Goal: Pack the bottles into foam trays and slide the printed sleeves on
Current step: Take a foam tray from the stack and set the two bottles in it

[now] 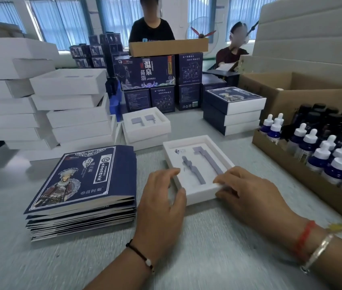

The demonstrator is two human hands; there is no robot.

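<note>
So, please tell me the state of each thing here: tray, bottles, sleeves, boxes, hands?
Foam tray: on the table, both slots empty.
Left hand: holds the tray's near left corner.
Right hand: holds the tray's near right corner.
Dropper bottles: capped, upright in the cardboard box.
Printed sleeves: flat, stacked.
Sleeved boxes: closed, stacked.

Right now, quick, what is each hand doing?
Left hand: gripping the near left corner of the white foam tray, fingers curled.
Right hand: gripping the tray's near right corner.

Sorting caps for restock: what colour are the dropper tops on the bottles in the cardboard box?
White, on dark blue bottles, clearest in the head view.
</note>
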